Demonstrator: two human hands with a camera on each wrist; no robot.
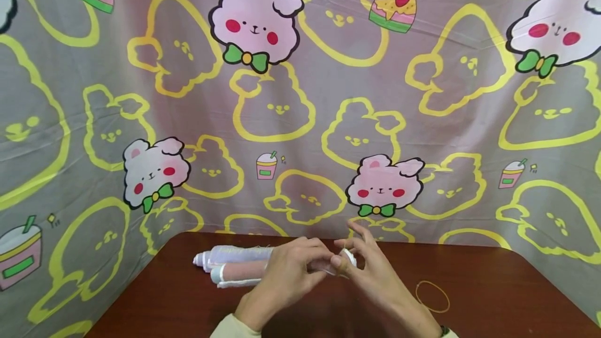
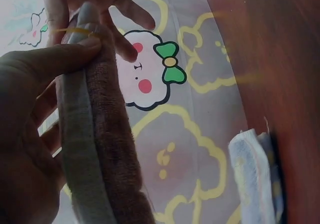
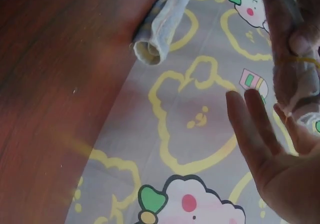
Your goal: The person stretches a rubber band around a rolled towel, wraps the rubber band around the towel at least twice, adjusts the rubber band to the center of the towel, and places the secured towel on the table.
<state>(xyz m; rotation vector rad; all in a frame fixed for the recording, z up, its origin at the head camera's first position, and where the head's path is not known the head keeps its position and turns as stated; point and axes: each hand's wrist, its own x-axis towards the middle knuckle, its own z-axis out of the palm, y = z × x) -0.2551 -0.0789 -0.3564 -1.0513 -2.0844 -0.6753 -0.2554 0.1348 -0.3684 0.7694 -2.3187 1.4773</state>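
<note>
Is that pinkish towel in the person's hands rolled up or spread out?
Rolled up: the towel forms a long, narrow tube, and a yellow band crosses it near one end.

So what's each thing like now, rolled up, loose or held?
Left hand, gripping the pink towel.
Right hand, at that towel's end, some fingers straight.
Pink towel, rolled up.
Yellow band, around it near one end.
Pale towel, rolled up, lying on the table.
Second band, loose on the table.
Bunny cloth, hanging, slightly wrinkled.
</note>
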